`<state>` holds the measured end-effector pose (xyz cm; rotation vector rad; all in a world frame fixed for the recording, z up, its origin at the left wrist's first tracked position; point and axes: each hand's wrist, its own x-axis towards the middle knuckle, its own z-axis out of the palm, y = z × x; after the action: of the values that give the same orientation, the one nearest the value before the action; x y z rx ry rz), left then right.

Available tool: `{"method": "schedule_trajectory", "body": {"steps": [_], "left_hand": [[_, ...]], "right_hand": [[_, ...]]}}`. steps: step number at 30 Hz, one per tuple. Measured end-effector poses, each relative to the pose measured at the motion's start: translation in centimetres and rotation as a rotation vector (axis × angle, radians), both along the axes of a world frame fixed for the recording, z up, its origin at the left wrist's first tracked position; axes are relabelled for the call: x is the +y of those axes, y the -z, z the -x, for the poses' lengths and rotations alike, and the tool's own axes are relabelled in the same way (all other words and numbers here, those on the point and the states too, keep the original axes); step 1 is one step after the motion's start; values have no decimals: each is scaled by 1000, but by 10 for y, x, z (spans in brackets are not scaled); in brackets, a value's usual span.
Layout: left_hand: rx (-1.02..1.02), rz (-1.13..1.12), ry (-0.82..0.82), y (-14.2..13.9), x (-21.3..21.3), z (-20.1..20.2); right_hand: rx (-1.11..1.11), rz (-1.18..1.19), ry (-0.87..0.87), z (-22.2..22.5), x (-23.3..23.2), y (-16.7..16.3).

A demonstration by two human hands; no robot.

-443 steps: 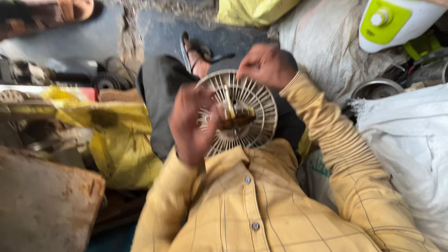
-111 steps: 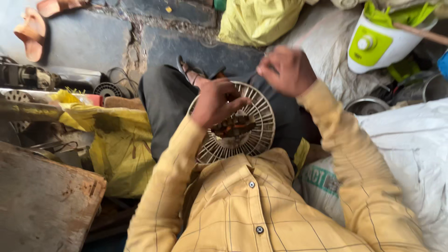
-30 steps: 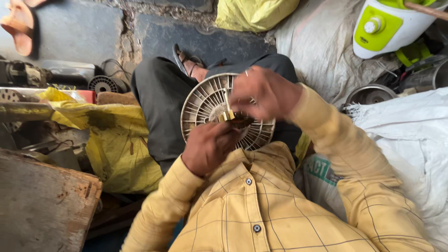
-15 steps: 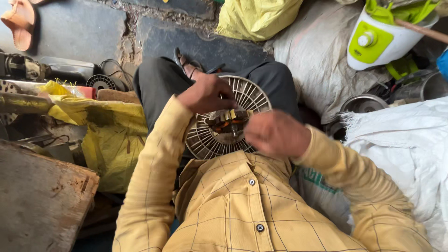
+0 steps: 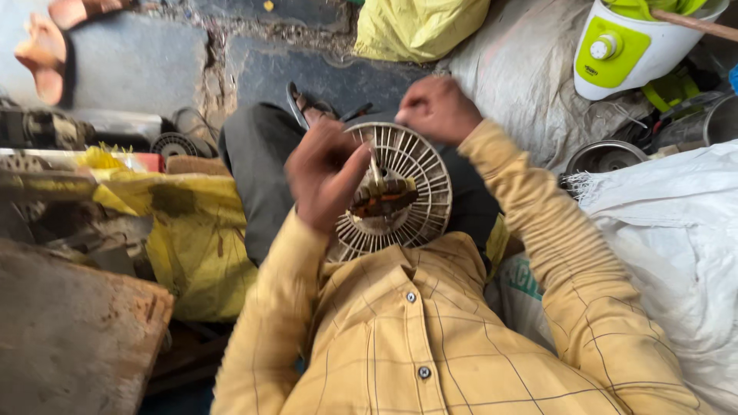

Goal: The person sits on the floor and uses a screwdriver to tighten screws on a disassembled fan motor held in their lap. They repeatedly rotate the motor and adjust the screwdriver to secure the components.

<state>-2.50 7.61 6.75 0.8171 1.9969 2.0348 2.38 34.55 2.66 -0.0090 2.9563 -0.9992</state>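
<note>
The round white slotted fan housing rests on the person's lap, tilted up toward the chest. It is not yet stripped: the rusty, coppery motor part sits fixed at its centre, so the work on that core looks only partly done. The left hand curls over the housing's near-left side, fingers pinching a thin pale piece above the core. The right hand is closed at the far rim, seemingly gripping it. The housing's ribs look grimy but unbroken.

Cracked grey stone floor (daylit), white sacks alongside
</note>
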Motion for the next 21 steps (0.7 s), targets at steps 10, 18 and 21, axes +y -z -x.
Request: {"method": "schedule_trajectory", "body": {"steps": [10,18,21], "left_hand": [[40,345,729,38,33,52],[439,263,280,-14,-32,-45],[414,231,166,-21,-32,-48]], "right_hand": [[21,-24,-401,-91,-94,-112],[264,-101,-492,-27,-66,-107],[196,134,-142,-2,-50,-31]]}}
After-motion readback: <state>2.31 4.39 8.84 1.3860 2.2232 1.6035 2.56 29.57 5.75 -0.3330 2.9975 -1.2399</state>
